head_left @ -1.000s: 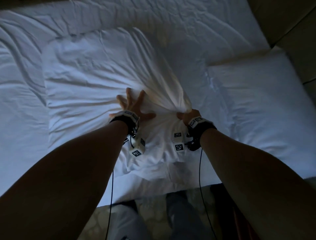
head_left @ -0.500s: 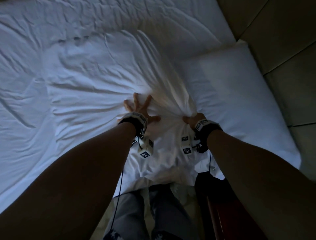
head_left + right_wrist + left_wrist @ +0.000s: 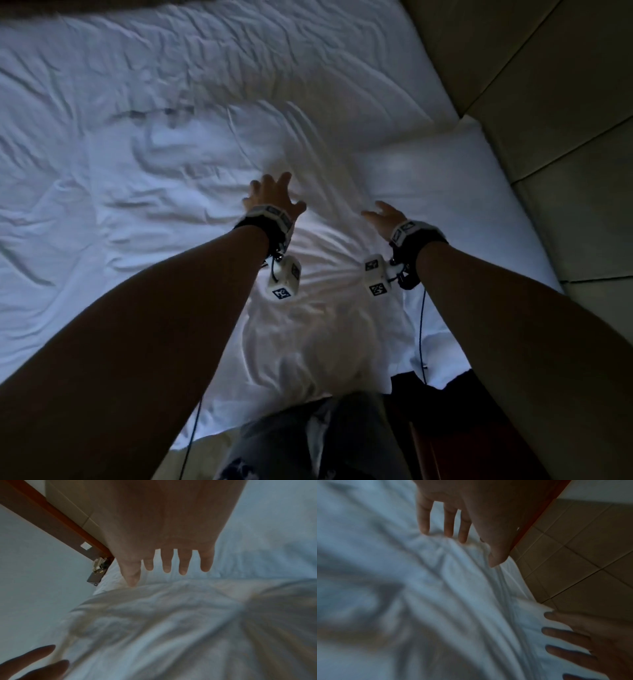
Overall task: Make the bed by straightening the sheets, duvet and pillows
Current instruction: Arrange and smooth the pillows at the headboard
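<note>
A crumpled white pillow (image 3: 191, 185) lies across the bed sheet (image 3: 205, 51), its bunched end (image 3: 308, 335) toward me. A smoother white pillow (image 3: 445, 198) lies to its right, against the headboard. My left hand (image 3: 270, 195) is open with fingers spread over the crumpled pillow; in the left wrist view its fingertips (image 3: 448, 534) touch the folds. My right hand (image 3: 385, 216) is open too, fingers straight, just over the seam between the two pillows (image 3: 171, 566). Neither hand holds fabric.
A padded beige headboard (image 3: 548, 102) runs along the right, with a wooden frame edge (image 3: 51, 520) beside it. My legs in jeans (image 3: 308, 442) stand at the bed's near edge. A dark piece of furniture (image 3: 455, 404) sits at the lower right.
My right hand has let go of the bunched pillow fabric and opened. My left hand has lifted from pressing flat and moved forward. The view has shifted left and down.
</note>
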`<state>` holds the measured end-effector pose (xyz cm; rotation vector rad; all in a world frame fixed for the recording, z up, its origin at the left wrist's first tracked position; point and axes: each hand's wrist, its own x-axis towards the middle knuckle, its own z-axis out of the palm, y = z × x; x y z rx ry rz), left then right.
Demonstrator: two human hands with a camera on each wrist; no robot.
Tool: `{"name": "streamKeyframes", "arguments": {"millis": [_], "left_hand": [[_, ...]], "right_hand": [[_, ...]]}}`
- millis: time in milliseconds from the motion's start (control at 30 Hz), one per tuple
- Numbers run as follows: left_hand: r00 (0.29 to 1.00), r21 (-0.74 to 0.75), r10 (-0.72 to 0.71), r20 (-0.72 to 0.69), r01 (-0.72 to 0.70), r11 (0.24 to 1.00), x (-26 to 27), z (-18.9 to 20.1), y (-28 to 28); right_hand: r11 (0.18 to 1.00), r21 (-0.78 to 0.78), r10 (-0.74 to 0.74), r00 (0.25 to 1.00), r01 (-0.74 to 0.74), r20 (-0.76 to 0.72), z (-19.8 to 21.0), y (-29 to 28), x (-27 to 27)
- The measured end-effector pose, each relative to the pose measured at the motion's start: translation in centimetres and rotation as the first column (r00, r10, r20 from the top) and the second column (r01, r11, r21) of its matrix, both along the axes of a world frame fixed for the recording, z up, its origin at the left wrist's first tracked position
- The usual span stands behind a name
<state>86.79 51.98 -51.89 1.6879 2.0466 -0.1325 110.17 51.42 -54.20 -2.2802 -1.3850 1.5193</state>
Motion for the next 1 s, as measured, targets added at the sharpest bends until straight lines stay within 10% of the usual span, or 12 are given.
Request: {"name": "streamKeyframes", "arguments": {"millis": [533, 800, 1000], "left_hand": [[0.962, -0.127, 0.259, -0.087, -0.268, 0.955, -4.3, -6.6, 9.7], [0.961, -0.123, 0.257, -0.107, -0.269, 0.955, -4.6, -10.5, 10.5], [0.952, -0.126, 0.283, -0.119, -0.297, 0.946, -1.8, -7.8, 9.8]], "right_hand": [[0.984, -0.163, 0.04, 0.978, -0.074, -0.202, -6.2, 17.3, -5.3], [0.998, -0.051, 0.031, 0.985, -0.04, -0.167, -13.4, 17.8, -7.8], [0.997, 0.067, -0.033, 0.977, 0.048, -0.211, -11.0, 16.5, -5.5]]}}
